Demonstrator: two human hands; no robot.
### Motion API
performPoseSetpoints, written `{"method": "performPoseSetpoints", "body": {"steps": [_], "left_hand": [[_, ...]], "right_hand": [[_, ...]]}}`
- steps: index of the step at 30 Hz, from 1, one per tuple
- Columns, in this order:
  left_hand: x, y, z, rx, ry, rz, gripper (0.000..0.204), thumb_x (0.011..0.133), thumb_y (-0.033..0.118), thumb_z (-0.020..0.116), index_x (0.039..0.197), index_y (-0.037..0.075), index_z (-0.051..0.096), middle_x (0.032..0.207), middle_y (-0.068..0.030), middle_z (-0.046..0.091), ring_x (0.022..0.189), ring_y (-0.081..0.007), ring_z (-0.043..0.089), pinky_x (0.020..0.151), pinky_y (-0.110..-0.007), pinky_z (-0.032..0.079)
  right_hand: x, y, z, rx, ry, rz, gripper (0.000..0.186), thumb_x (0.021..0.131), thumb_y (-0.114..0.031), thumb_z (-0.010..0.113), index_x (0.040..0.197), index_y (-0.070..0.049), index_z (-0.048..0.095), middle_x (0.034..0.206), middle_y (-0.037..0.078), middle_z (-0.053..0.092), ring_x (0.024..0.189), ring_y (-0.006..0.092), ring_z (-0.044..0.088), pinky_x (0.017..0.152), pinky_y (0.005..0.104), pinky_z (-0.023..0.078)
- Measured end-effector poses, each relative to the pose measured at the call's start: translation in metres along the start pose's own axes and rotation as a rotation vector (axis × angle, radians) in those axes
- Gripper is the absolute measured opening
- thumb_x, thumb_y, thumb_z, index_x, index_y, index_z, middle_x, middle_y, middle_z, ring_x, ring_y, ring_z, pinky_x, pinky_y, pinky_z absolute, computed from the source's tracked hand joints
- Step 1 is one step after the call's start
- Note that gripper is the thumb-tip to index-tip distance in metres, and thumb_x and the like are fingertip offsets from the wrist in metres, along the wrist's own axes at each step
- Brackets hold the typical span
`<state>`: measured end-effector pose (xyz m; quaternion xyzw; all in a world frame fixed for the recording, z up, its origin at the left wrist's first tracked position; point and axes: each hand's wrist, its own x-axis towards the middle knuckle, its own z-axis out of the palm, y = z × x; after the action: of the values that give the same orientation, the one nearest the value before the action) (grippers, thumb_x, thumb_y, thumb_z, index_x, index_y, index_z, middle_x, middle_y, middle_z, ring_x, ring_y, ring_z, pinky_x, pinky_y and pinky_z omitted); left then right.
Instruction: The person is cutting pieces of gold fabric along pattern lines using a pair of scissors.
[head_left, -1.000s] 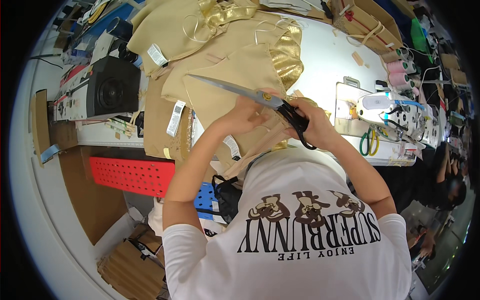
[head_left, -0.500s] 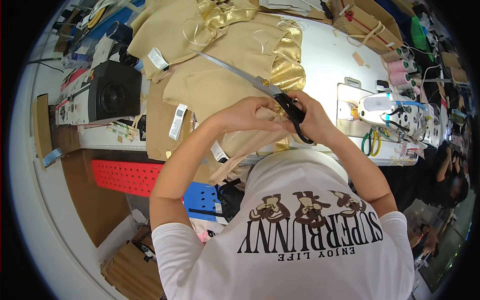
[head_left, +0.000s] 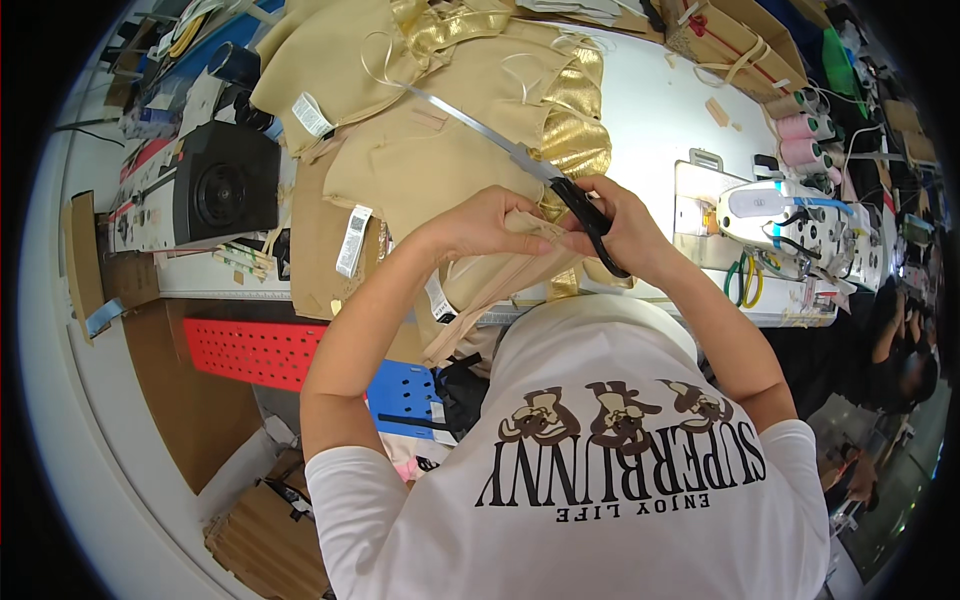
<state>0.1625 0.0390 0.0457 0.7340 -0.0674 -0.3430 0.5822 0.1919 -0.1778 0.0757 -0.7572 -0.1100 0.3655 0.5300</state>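
Left of the sewing machine [head_left: 760, 205], your left hand [head_left: 490, 226] pinches the edge of a tan garment [head_left: 490, 280]; your right hand [head_left: 630, 238] grips scissors [head_left: 541, 168], fingertips at that edge. The edge is gathered, blades clear of it; what's finished or left can't be told.

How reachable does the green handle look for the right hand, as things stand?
Probably yes: nothing visible stands between the right hand and the green handle. Grasping looks harder, since this hand holds black-handled scissors.
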Motion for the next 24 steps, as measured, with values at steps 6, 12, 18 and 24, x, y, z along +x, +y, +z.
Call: {"method": "performPoseSetpoints", "body": {"steps": [6,12,18,24], "left_hand": [[0.002,-0.006,0.003,0.017,0.028,0.019,0.041,0.069,0.031,0.079,0.093,0.0,0.066,0.084,-0.0042,0.063,0.083,-0.0096,0.054,0.081,-0.026,0.04],[-0.001,-0.007,0.0,-0.177,-0.016,0.002,0.032,0.069,0.021,0.08,0.091,0.002,0.067,0.079,0.0011,0.061,0.075,-0.0053,0.051,0.07,-0.023,0.04],[-0.007,-0.018,-0.008,-0.446,-0.024,-0.052,0.039,0.068,0.014,0.08,0.102,-0.001,0.066,0.092,-0.0048,0.066,0.083,-0.0092,0.059,0.077,-0.023,0.046],[-0.008,-0.025,-0.016,-0.578,-0.033,-0.05,0.045,0.065,0.01,0.082,0.106,0.0,0.064,0.098,-0.0063,0.067,0.087,-0.0119,0.061,0.082,-0.024,0.047]], "right_hand": [[0.004,0.003,0.009,-0.021,0.055,-0.046,0.051,0.073,0.001,0.072,0.116,0.0,0.047,0.082,0.005,0.063,0.074,0.0092,0.057,0.071,0.023,0.046],[0.007,0.005,0.005,0.088,0.034,-0.004,0.055,0.07,-0.002,0.076,0.117,0.0,0.047,0.081,0.004,0.062,0.074,0.009,0.057,0.071,0.0225,0.046],[-0.021,0.011,-0.015,-0.141,0.195,-0.093,0.066,0.065,-0.009,0.082,0.12,0.0,0.047,0.08,0.003,0.06,0.071,0.0082,0.055,0.066,0.0222,0.046],[-0.09,0.038,-0.056,-0.463,0.244,-0.221,0.068,0.063,-0.018,0.085,0.118,0.001,0.049,0.077,0.001,0.055,0.062,0.0061,0.046,0.057,0.019,0.04]]}}
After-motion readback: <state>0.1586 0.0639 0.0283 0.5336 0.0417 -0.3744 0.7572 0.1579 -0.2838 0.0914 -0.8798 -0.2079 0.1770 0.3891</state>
